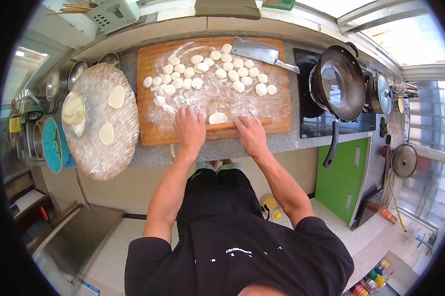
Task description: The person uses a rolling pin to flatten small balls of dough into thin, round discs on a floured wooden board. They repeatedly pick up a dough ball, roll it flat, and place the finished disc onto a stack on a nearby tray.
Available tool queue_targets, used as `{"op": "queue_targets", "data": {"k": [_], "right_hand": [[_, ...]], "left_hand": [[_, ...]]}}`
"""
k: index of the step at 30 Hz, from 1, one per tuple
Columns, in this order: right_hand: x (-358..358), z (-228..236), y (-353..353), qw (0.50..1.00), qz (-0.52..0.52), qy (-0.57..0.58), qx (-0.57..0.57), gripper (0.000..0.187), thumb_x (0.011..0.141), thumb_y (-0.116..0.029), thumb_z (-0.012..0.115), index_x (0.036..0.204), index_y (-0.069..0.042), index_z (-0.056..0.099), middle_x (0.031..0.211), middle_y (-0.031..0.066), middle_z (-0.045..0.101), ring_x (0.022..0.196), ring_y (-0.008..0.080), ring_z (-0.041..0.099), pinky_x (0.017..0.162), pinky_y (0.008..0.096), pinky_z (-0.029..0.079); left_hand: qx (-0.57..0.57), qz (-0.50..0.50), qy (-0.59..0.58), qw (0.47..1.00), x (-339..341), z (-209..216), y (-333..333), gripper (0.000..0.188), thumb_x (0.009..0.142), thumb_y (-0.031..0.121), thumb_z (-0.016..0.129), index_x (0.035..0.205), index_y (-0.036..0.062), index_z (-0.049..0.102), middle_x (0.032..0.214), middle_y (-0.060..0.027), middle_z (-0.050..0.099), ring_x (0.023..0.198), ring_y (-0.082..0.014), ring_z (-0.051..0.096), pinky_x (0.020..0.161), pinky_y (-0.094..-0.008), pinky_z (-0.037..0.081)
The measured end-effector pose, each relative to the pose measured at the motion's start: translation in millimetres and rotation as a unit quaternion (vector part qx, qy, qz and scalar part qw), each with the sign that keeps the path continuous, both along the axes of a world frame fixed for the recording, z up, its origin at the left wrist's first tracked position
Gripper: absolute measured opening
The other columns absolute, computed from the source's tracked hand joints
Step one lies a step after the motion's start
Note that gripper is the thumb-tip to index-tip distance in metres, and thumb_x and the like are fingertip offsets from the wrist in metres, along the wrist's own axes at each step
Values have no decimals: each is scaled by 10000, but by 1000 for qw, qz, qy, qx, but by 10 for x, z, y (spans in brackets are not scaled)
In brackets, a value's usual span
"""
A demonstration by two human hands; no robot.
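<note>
A wooden rolling pin lies across the front of the floured wooden board. My right hand is closed over it near its right end, which sticks out past the fingers. Over the left end is my left hand, palm down and fingers curled forward, covering that end. Just beyond the pin, between my hands, is a small flattened dough round. Behind it, many small floured dough pieces are scattered. A cleaver rests at the board's back right corner.
To the left, a round floured tray carries two rolled wrappers and a bowl of pale filling or dough. A turquoise basin stands beyond. On the right, a wok sits on the black cooktop, its handle jutting over the counter's front edge.
</note>
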State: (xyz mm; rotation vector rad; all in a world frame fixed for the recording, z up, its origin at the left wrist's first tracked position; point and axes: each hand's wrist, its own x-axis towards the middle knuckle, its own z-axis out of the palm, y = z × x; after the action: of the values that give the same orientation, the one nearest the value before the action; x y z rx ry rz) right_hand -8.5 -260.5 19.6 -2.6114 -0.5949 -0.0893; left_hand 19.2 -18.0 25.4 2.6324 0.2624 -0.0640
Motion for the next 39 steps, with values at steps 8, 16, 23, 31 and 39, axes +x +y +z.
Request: {"op": "queue_targets", "data": {"k": [8, 16, 23, 31, 39], "right_hand": [[444, 61, 244, 992, 38, 48, -109, 714, 1101, -415, 561, 1702, -63, 403, 1771, 131, 423, 1645, 329, 384, 1350, 520, 291], [1046, -127, 463, 992, 4, 36, -120, 912, 1055, -598, 582, 1735, -41, 341, 1800, 197, 355, 1666, 362, 336, 1367, 554, 233], [280, -121, 227, 991, 12, 63, -120, 1028, 1003, -678, 606, 1740, -26, 308, 1798, 206, 348, 1658, 404, 333, 1351, 590, 249], [163, -27, 177, 988, 24, 92, -120, 1142, 938, -711, 681, 1737, 3, 285, 1814, 197, 313, 1679, 368, 300, 1363, 563, 243], [256, 63, 215, 985, 40, 89, -144, 1112, 945, -663, 711, 1727, 14, 303, 1801, 190, 345, 1669, 359, 328, 1359, 564, 260]], "left_hand": [[51, -3, -140, 989, 7, -346, -25, 680, 1070, 352, 651, 1631, 6, 488, 1702, -222, 407, 1619, -436, 338, 1339, -612, 248], [50, 29, -140, 988, 586, -452, 154, 760, 1084, 383, 615, 1705, 13, 383, 1762, -229, 341, 1655, -434, 285, 1351, -622, 214], [20, -95, -84, 992, -294, -380, 49, 836, 1043, 448, 639, 1712, 19, 378, 1782, -230, 317, 1657, -454, 279, 1343, -644, 218], [-20, -214, -44, 976, -381, -27, 86, 796, 926, 416, 824, 1608, 114, 546, 1588, -155, 541, 1509, -385, 493, 1252, -562, 398], [-161, -238, -71, 955, -29, -303, 82, 259, 1003, 235, 780, 1175, 41, 797, 1041, -136, 743, 993, -391, 721, 885, -471, 590]]}}
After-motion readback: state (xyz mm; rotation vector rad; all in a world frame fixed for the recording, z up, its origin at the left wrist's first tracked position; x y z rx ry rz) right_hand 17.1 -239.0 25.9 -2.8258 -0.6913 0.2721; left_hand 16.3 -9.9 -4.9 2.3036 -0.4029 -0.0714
